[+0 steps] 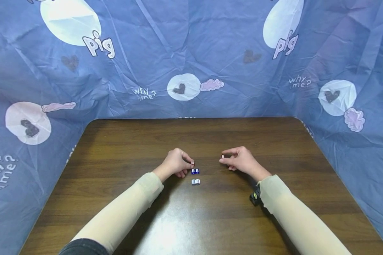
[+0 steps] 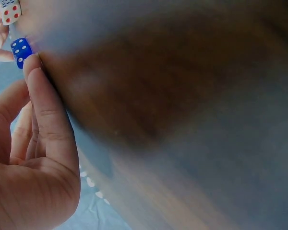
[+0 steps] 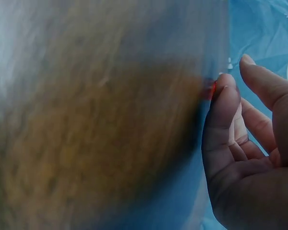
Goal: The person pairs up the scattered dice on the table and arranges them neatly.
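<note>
In the head view my left hand (image 1: 176, 163) pinches a small red die (image 1: 192, 163) between thumb and index finger, low over the wooden table. Just in front of those fingertips sits a pair of blue dice (image 1: 195, 171), side by side. Closer to me lies a pair of white dice (image 1: 195, 182). To the right, my right hand (image 1: 240, 160) holds another red die (image 1: 222, 156) between thumb and index fingertip. The left wrist view has a blue die (image 2: 20, 50) by the fingertips and a white die (image 2: 10, 13) with red pips behind it.
The brown wooden table (image 1: 131, 141) has rounded far corners. Blue printed cloth (image 1: 185, 46) hangs behind and at both sides of it. A black device (image 1: 255, 195) is strapped under the right wrist.
</note>
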Demonstrator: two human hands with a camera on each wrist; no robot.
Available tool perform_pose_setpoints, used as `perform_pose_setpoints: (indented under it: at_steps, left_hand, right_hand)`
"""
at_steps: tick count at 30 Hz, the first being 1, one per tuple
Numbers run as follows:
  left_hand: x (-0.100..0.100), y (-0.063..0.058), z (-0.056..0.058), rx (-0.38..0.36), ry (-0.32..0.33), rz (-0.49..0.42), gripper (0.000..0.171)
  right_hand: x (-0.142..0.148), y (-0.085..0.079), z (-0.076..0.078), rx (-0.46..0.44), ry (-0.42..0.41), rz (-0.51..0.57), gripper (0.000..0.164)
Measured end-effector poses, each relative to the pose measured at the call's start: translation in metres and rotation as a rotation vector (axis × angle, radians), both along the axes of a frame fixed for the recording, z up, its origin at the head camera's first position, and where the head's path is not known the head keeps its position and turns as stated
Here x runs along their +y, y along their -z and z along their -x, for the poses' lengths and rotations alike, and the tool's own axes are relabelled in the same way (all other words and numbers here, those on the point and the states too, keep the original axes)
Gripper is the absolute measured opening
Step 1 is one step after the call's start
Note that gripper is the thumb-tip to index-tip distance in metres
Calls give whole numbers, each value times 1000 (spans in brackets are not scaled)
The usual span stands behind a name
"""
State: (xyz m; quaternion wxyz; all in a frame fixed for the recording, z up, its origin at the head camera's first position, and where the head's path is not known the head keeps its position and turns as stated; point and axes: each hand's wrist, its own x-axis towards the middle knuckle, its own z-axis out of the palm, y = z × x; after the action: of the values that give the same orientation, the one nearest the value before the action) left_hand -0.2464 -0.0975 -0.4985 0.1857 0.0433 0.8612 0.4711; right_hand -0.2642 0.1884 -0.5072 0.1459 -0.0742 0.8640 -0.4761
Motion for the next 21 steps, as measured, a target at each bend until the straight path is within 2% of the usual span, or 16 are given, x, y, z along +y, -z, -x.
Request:
perform_pose_setpoints:
  at_steps: [5,11,21]
  left_hand:
    - [0,0,0,-6,-5,0,13]
    - [0,1,0,-7,-13,0,14]
    - [1,-2,-2,-5,-16,-1,14]
  right_hand:
    - [-2,3,2,22,-11,-56,41]
    - [-5,4,3,46,0,-63,38]
    - [-5,6,3,33,44,-69,31]
